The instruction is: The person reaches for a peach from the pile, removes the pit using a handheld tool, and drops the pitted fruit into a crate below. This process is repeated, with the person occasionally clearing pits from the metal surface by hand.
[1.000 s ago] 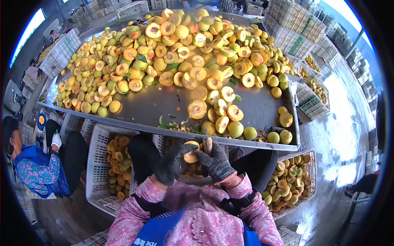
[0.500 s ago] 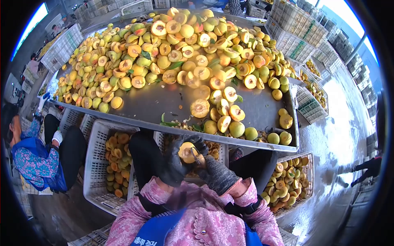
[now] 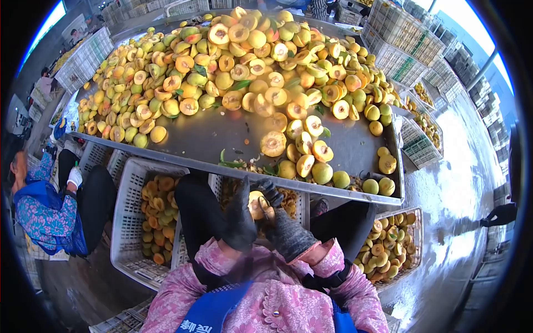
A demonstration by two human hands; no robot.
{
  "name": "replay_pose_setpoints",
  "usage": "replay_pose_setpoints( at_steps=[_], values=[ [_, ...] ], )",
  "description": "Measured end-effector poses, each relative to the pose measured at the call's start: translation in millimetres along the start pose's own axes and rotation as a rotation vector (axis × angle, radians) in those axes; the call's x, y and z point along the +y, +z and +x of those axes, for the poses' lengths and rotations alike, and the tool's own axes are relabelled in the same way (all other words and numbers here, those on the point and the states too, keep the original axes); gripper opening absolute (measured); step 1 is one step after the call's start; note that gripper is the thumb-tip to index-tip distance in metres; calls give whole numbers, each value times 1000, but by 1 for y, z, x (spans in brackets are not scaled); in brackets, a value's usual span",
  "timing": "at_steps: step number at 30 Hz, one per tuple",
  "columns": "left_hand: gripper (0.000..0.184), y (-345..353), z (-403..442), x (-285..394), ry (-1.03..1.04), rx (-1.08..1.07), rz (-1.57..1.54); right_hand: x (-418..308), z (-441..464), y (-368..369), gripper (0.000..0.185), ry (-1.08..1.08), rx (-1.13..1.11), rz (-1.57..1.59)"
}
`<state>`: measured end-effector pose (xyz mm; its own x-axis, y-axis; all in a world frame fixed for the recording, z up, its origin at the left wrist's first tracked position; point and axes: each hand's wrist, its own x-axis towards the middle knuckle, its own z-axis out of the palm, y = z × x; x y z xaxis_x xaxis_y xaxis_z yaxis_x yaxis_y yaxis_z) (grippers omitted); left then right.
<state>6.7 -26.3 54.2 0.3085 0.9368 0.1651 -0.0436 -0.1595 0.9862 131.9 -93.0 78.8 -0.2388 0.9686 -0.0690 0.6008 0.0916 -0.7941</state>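
Note:
My left hand (image 3: 242,218), in a dark glove, is closed around a yellow peach half (image 3: 256,205), its cut face turned up. Close against it is my right hand (image 3: 290,235) in a grey knit glove. Its fingers are closed on a small brownish hand tool (image 3: 268,213), whose tip reaches the fruit; its exact kind is too small to tell. Both hands are above my lap, just below the front edge of a metal table (image 3: 205,141). A large heap of halved and whole peaches (image 3: 183,83) lies on that table.
Crates of peach halves stand left (image 3: 123,222) and right (image 3: 421,233) of my legs, and another crate (image 3: 303,211) is between my knees. A co-worker in a blue flowered sleeve (image 3: 50,222) sits at left. Stacked crates (image 3: 402,33) stand back right on wet floor.
The peach half has turned a little in my left hand, whose fingers now point more upward. My right hand has shifted slightly left and down. The co-worker's gloved hand has moved a little.

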Motion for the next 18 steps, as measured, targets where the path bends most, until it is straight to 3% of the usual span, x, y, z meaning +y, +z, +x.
replay_pose_setpoints(
  at_steps=[2, 5, 10, 13, 15, 18],
  values=[
    [44, -2, -4, 2, 8, 13, 215, 6, 5, 9, 59, -112, 40, -183],
    [44, -3, -4, 3, -18, 38, 265, 2, 11, 15, 52, 64, 6, -19],
    [45, -4, -3, -9, -230, 43, 69, 25, 13, 34, 47, 26, -106, -131],
    [45, -20, 1, -68, -345, -77, -234, 23, 11, 28, 46, -41, -12, -1],
    [44, -26, 1, -75, -327, -168, -279, 28, 8, 27, 42, -78, -24, 39],
    [40, -27, 8, -45, -183, -242, -65, 33, 10, 18, 34, -67, -154, 29]
  ],
)
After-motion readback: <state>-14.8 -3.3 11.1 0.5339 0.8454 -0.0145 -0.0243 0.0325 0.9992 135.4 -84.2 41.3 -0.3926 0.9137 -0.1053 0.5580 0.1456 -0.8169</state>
